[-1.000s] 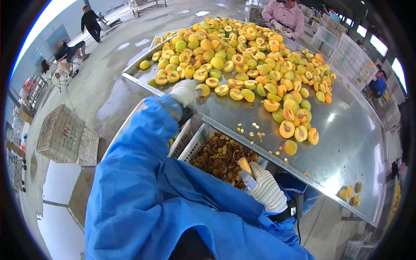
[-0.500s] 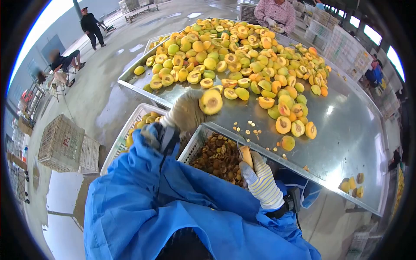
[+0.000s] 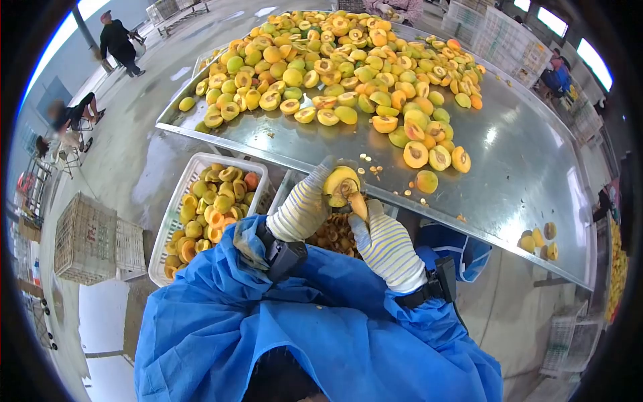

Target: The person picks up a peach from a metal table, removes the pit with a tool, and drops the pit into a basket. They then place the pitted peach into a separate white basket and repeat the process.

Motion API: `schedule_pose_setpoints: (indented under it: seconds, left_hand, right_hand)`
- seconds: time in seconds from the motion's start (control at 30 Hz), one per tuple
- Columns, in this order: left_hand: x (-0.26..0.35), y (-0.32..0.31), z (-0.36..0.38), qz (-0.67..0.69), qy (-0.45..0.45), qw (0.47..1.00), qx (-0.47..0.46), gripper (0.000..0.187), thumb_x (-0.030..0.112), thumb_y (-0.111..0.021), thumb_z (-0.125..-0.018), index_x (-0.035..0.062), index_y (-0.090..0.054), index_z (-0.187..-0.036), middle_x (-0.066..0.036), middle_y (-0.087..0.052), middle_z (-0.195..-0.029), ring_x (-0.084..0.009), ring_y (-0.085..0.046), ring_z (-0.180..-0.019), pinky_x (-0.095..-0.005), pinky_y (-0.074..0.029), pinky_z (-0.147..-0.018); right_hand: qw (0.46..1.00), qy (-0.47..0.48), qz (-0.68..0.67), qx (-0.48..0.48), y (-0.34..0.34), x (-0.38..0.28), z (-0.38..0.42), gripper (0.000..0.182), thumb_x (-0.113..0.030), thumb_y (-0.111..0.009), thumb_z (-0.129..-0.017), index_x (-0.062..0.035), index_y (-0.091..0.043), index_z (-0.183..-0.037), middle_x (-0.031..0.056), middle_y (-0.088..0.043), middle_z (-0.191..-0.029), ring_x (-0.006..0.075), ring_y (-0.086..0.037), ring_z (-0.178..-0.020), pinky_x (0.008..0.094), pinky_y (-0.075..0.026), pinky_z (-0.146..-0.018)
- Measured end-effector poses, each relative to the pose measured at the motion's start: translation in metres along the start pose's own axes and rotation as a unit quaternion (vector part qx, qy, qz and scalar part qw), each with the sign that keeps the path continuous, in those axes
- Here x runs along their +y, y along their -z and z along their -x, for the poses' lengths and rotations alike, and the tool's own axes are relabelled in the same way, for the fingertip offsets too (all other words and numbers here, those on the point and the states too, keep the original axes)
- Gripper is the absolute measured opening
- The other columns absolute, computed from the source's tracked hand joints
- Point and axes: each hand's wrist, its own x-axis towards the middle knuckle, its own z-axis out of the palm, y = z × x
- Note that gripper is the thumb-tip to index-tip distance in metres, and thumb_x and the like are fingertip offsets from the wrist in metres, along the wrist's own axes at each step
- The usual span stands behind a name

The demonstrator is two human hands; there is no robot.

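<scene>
My gloved left hand grips a yellow peach half, its cut face turned up toward me. My gloved right hand is closed around a pitting tool with a wooden handle. The tool's tip meets the fruit at the stone; its metal end is hidden there. Below both hands stands a basket with brown peach stones in it. A white crate of pitted halves stands to the left of my left hand.
A metal table with a raised edge bears a large heap of peach halves. Small seed bits lie near its front edge. Stacked crates stand on the left floor. A person and others are farther off.
My left hand has brought the peach half from the table edge toward me. My right hand has lifted the pitting tool to the fruit. The view has shifted, showing more of the white crate.
</scene>
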Motion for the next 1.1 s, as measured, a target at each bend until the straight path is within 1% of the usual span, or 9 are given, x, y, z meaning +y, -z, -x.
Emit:
schedule_pose_setpoints:
  seconds: [0.23, 0.33, 0.37, 0.5, 0.6, 0.7, 0.9, 1.03, 1.1]
  left_hand:
    - [-0.009, -0.001, 0.002, -0.067, -0.087, 0.994, 0.01, 0.042, 0.043, -0.055, -0.098, 0.0062, -0.062, -0.118, -0.006, -0.065, -0.105, -0.0162, -0.062, -0.099, -0.0303, -0.049, -0.09]
    - [-0.012, -0.007, 0.006, -0.111, -0.138, 0.983, 0.043, 0.045, 0.044, -0.053, -0.098, 0.0052, -0.062, -0.118, -0.007, -0.065, -0.104, -0.0163, -0.062, -0.099, -0.0305, -0.048, -0.091]
    - [-0.012, -0.006, 0.005, -0.122, -0.149, 0.981, 0.037, 0.045, 0.044, -0.053, -0.098, 0.0045, -0.062, -0.118, -0.007, -0.066, -0.103, -0.0167, -0.062, -0.098, -0.0308, -0.049, -0.09]
    - [-0.008, -0.009, 0.008, -0.158, -0.175, 0.972, 0.019, 0.048, 0.046, -0.054, -0.097, 0.0019, -0.063, -0.116, -0.008, -0.067, -0.101, -0.0181, -0.063, -0.097, -0.031, -0.049, -0.089]
    - [0.002, -0.005, 0.008, -0.114, -0.117, 0.986, -0.023, 0.051, 0.047, -0.06, -0.093, 0.0001, -0.062, -0.115, -0.012, -0.069, -0.098, -0.0216, -0.067, -0.092, -0.0349, -0.053, -0.088]
    - [0.01, -0.002, 0.006, -0.158, -0.092, 0.982, -0.057, 0.055, 0.05, -0.058, -0.093, -0.0011, -0.064, -0.112, -0.013, -0.07, -0.095, -0.0211, -0.067, -0.087, -0.0325, -0.053, -0.084]
    - [0.015, 0.007, -0.004, -0.22, -0.03, 0.972, -0.083, 0.06, 0.054, -0.056, -0.093, -0.0035, -0.067, -0.105, -0.01, -0.069, -0.087, -0.0164, -0.066, -0.08, -0.0285, -0.052, -0.075]
    - [0.012, 0.003, 0.001, -0.218, -0.069, 0.969, -0.097, 0.063, 0.056, -0.056, -0.092, -0.0054, -0.067, -0.101, -0.01, -0.069, -0.085, -0.0152, -0.066, -0.077, -0.0276, -0.053, -0.071]
    - [0.008, 0.0, 0.003, -0.187, -0.096, 0.972, -0.102, 0.056, 0.051, -0.057, -0.092, -0.0035, -0.068, -0.099, -0.01, -0.07, -0.087, -0.0159, -0.067, -0.078, -0.0279, -0.054, -0.071]
  right_hand:
    - [1.0, -0.019, 0.008, 0.009, -0.013, -0.011, 0.002, 0.034, -0.031, -0.057, -0.095, 0.0014, -0.052, -0.104, 0.0237, -0.062, -0.066, 0.0407, -0.063, -0.06, 0.0489, -0.049, -0.054]
    - [0.971, -0.025, -0.234, -0.03, -0.012, -0.012, 0.002, 0.031, -0.026, -0.055, -0.096, 0.0001, -0.053, -0.112, 0.0269, -0.062, -0.071, 0.0433, -0.062, -0.061, 0.0487, -0.049, -0.055]
    - [0.959, 0.044, -0.281, 0.012, -0.027, 0.001, 0.001, 0.032, -0.029, -0.055, -0.097, -0.002, -0.055, -0.115, 0.0189, -0.06, -0.067, 0.0344, -0.059, -0.05, 0.0408, -0.047, -0.047]
    - [0.744, -0.254, -0.571, -0.237, 0.001, -0.017, 0.001, 0.037, -0.047, -0.056, -0.097, -0.0105, -0.059, -0.101, -0.0033, -0.045, -0.058, 0.0078, -0.041, -0.038, 0.0225, -0.032, -0.033]
    - [0.631, -0.291, -0.648, -0.312, 0.02, -0.02, -0.004, 0.042, -0.054, -0.053, -0.096, -0.0114, -0.056, -0.094, -0.0022, -0.045, -0.057, 0.0086, -0.041, -0.037, 0.0238, -0.031, -0.032]
    - [0.6, -0.301, -0.652, -0.352, 0.024, -0.017, -0.008, 0.048, -0.059, -0.052, -0.094, -0.0114, -0.055, -0.092, -0.0024, -0.044, -0.056, 0.0075, -0.04, -0.038, 0.0229, -0.03, -0.032]
    - [0.736, -0.285, -0.542, -0.29, 0.01, -0.024, -0.001, 0.046, -0.058, -0.053, -0.094, -0.0116, -0.056, -0.092, -0.0023, -0.042, -0.055, 0.0079, -0.038, -0.036, 0.0229, -0.028, -0.031]
    - [0.483, -0.328, -0.721, -0.373, 0.009, -0.013, -0.003, 0.045, -0.057, -0.053, -0.095, -0.0118, -0.057, -0.094, -0.0027, -0.043, -0.054, 0.0082, -0.038, -0.034, 0.0227, -0.029, -0.03]
    - [0.507, -0.33, -0.708, -0.365, 0.013, -0.016, -0.002, 0.044, -0.056, -0.053, -0.095, -0.0121, -0.057, -0.094, -0.0029, -0.043, -0.054, 0.0082, -0.038, -0.033, 0.0224, -0.028, -0.029]
